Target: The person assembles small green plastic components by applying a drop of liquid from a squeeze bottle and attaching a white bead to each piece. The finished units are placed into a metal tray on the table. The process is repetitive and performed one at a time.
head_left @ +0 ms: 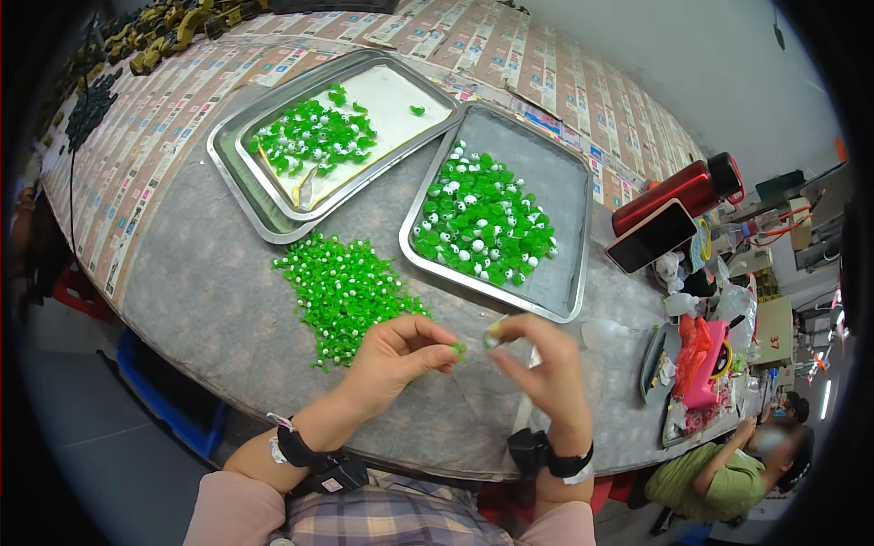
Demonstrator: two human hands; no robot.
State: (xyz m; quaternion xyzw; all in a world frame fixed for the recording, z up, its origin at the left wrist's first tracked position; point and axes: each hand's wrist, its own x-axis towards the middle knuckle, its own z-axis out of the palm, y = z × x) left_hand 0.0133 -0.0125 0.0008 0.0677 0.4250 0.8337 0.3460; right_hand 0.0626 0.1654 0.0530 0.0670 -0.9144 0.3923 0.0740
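Left fingers [430, 358] pinch a small green piece [461, 349].

At 1 o'clock, a smooth metal tray [566, 196] has a soft sheen; the stacked metal trays [223, 150] at 11 look shinier. The small green pieces [341, 296] at 9 resemble glossy plastic. The grey table covering [223, 264] looks matt, the flask [665, 196] at 2 glossy, the plaid garment [387, 517] at 6 woven cloth.
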